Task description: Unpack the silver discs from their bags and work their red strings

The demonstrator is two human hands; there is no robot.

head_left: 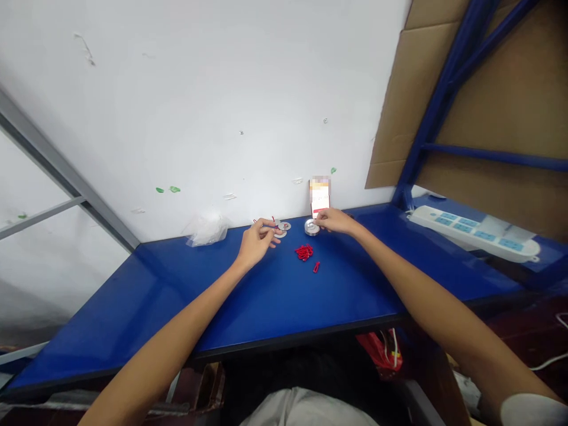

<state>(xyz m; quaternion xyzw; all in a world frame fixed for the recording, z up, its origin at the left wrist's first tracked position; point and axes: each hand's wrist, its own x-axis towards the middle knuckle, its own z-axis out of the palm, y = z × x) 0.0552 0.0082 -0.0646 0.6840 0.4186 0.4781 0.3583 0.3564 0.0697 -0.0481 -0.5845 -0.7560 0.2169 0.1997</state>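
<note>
My left hand [258, 241] is over the back of the blue table, its fingers apart and stretched toward a few pale round discs [282, 233] with small red cords. The hand partly hides these discs. To the right, my right hand [333, 220] has its fingertips pinched at the edge of shiny silver round discs [312, 228], which seem to be stacked. Nearer to me lies a small heap of red cord loops [304, 252]. One single red loop [316, 267] lies apart from the heap.
A lit phone [320, 198] leans on the white wall behind the silver discs. A crumpled clear plastic bag [206, 229] lies at the back left. A white power strip [473, 232] sits at the right, beside a blue metal frame [428, 133]. The table [284, 307] ends in a dark front edge.
</note>
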